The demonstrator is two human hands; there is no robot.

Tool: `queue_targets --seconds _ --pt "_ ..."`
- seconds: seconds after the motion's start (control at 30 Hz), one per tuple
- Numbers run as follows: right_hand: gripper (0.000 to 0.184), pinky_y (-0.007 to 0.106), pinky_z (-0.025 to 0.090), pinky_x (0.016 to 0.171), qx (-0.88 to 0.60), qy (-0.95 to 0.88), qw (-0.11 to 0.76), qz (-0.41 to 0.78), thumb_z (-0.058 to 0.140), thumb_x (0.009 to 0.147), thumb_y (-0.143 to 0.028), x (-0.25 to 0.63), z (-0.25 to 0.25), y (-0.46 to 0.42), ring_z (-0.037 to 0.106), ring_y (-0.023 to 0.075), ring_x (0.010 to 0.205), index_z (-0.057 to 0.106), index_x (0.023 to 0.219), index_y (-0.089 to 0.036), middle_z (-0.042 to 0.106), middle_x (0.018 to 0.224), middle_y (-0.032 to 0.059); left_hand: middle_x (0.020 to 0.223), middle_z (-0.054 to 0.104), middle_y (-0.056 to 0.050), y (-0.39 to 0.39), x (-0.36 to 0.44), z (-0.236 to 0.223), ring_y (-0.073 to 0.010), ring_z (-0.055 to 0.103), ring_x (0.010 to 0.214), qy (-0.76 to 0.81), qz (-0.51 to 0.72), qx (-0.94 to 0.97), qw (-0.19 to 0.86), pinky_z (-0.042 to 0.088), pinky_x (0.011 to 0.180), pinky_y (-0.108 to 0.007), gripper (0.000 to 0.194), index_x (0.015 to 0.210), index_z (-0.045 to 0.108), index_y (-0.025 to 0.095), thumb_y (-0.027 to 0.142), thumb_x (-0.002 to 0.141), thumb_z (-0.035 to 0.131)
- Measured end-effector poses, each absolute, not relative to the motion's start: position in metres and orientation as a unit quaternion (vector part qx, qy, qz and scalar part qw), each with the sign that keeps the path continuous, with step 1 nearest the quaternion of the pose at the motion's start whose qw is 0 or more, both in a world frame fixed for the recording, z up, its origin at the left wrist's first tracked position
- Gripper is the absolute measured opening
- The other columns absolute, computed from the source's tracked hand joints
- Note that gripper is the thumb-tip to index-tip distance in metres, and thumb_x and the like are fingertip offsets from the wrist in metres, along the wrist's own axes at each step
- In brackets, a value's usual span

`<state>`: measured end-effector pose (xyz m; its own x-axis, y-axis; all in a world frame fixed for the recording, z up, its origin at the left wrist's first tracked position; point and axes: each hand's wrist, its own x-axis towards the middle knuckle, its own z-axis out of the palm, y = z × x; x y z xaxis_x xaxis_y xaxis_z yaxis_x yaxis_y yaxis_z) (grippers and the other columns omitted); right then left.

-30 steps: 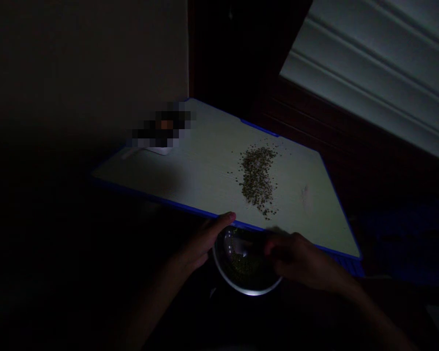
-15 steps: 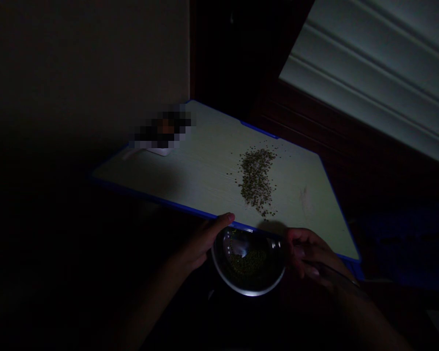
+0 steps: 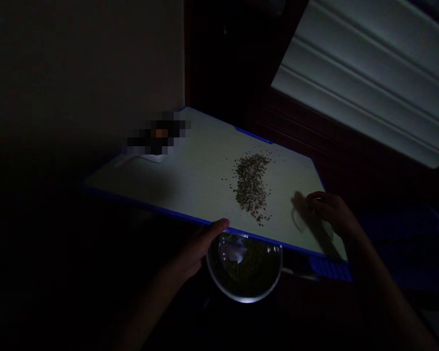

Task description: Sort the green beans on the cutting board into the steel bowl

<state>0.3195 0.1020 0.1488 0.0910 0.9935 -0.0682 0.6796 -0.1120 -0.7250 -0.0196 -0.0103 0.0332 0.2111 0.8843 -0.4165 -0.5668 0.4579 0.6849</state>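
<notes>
My left hand (image 3: 195, 248) is closed at the near edge of the cutting board (image 3: 201, 180), thumb over its blue rim and fingers lower down, partly hidden in the dark. Small dark green grains (image 3: 251, 183), like mung beans, lie in a loose pile on the board. Under the near edge, beside my left hand, is a shiny metal bowl (image 3: 247, 298) with more grains inside. Over the board's right part, my right hand (image 3: 331, 210) has its fingertips pinched together, casting a shadow. Anything between them is too dark to make out.
A blurred-out item in a white tray (image 3: 155, 158) occupies the board's left end. A thin handle-like rod (image 3: 300, 274) lies right of the bowl. Dark blue ribbed plastic (image 3: 329, 268) shows under the board's right end. A pale slatted panel (image 3: 366, 73) stands at upper right.
My right hand has moved from beside the bowl up and right, over the board. The rod it was at now lies apart from it. My left hand stays at the board's edge.
</notes>
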Motion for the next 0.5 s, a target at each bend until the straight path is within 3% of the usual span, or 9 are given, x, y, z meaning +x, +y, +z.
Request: queue_targets --seconds 0.2,0.33,0.43,0.5 --pt "0.044 0.024 0.029 0.044 -0.678 -0.595 0.320 0.288 0.073 0.072 -0.048 0.339 0.138 0.107 0.045 0.0101 0.047 0.078 0.098 -0.012 0.067 0.066 0.0034 0.091 0.085 -0.008 -0.012 -0.018 0.035 -0.0272 0.079 0.093 0.396 0.485 0.195 0.755 0.058 0.089 -0.037 0.037 0.105 0.081 0.018 0.045 0.080 0.082" --pt "0.044 0.023 0.024 0.042 -0.657 -0.556 0.383 0.335 0.073 0.079 -0.054 0.336 0.132 0.109 0.034 0.0083 0.044 0.074 0.098 -0.015 0.047 0.053 -0.0059 0.090 0.085 -0.008 -0.011 -0.018 0.034 -0.0270 0.079 0.091 0.397 0.487 0.192 0.754 0.058 0.087 -0.037 0.033 0.100 0.080 0.018 0.044 0.081 0.081" --pt "0.048 0.023 0.023 0.040 -0.638 -0.546 0.367 0.400 0.072 0.080 -0.062 0.320 0.127 0.110 0.030 0.0082 0.044 0.072 0.089 -0.014 0.037 0.052 -0.0080 0.092 0.085 -0.009 -0.010 -0.017 0.034 -0.0268 0.079 0.093 0.395 0.488 0.192 0.754 0.058 0.087 -0.036 0.034 0.104 0.080 0.017 0.044 0.082 0.080" --pt "0.052 0.024 0.024 0.040 -0.593 -0.534 0.330 0.505 0.068 0.082 -0.067 0.305 0.125 0.111 0.029 0.0087 0.044 0.070 0.086 -0.015 0.034 0.055 -0.0082 0.095 0.085 -0.009 -0.010 -0.017 0.037 -0.0265 0.079 0.094 0.404 0.490 0.190 0.749 0.059 0.087 -0.036 0.035 0.107 0.078 0.017 0.042 0.083 0.080"
